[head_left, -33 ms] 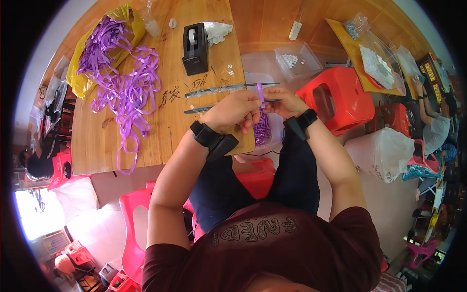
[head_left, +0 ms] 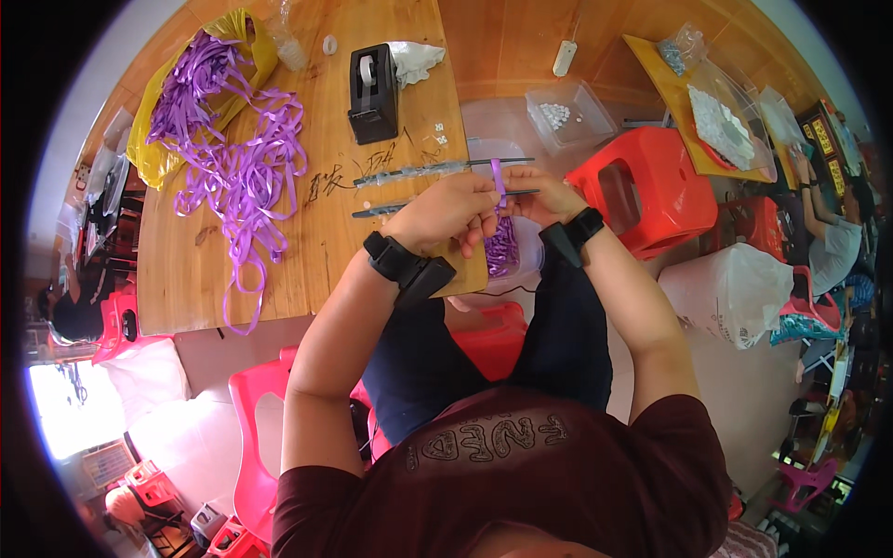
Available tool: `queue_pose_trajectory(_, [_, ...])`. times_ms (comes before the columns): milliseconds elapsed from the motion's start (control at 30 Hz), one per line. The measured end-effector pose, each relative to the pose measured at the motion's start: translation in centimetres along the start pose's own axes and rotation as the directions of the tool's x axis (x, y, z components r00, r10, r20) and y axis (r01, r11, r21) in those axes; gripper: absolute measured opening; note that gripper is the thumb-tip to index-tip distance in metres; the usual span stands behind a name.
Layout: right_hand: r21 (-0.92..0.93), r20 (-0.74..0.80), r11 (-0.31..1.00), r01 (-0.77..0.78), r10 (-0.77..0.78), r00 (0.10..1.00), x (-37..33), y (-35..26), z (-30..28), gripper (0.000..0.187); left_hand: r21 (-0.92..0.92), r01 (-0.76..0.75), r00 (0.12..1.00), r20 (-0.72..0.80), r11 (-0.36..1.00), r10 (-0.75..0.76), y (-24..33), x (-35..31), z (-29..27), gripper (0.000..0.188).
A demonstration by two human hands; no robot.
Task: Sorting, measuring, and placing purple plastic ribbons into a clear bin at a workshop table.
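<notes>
Two thin dark rods lie side by side, the far rod (head_left: 446, 167) and the near rod (head_left: 377, 212), and both stick out past the right edge of the wooden table (head_left: 316, 270). A purple ribbon (head_left: 498, 173) is looped around their projecting ends. My left hand (head_left: 450, 210) is closed with its fingertips at the ribbon from the left. From the right, the fingers of my right hand (head_left: 547, 197) pinch at the same ribbon; its far fingers are partly hidden. Under my hands, a clear plastic tub (head_left: 530, 256) holds purple ribbon pieces (head_left: 502, 249).
A yellow bag (head_left: 149, 153) spills a tangle of purple ribbon (head_left: 246, 177) across the table's left side. A black tape dispenser (head_left: 374, 107) stands at the back. To the right are a red stool (head_left: 651, 186), a clear box with white pieces (head_left: 581, 130) and a white sack (head_left: 726, 293).
</notes>
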State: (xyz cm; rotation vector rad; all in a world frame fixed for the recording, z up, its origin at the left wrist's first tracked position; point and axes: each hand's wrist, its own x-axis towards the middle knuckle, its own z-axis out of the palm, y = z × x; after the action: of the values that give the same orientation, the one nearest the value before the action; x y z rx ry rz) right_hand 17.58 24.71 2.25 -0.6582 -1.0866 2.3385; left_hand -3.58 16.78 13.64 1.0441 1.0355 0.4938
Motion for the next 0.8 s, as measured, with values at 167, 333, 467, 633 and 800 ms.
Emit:
queue_pose_trajectory(167, [0.123,0.050,0.992,0.009,-0.015,0.999,0.2,0.3,1.7,0.024,-0.014,0.000,1.000,-0.013,1.000,-0.001,-0.2,-0.4,-0.1,0.018])
queue_pose_trajectory(333, [0.138,0.030,0.990,-0.033,0.029,0.999,0.1,0.2,1.4,0.026,-0.017,0.009,1.000,-0.009,1.000,-0.009,0.1,-0.5,0.1,0.020])
queue_pose_trajectory(467, [0.102,-0.008,0.995,-0.011,0.012,1.000,0.2,-0.6,2.4,0.023,-0.007,-0.002,1.000,-0.010,1.000,0.002,0.0,-0.5,0.0,0.020])
queue_pose_trajectory(633, [0.162,0.012,0.987,0.002,-0.004,1.000,-0.4,-1.5,3.0,0.024,0.018,0.001,1.000,0.006,1.000,-0.001,0.1,-0.4,-0.2,0.021])
queue_pose_trajectory(800, [0.464,0.149,0.886,-0.001,-0.077,0.986,0.5,-0.9,2.9,0.038,0.040,-0.021,0.999,0.031,0.999,0.020,0.1,-0.2,-0.1,0.021])
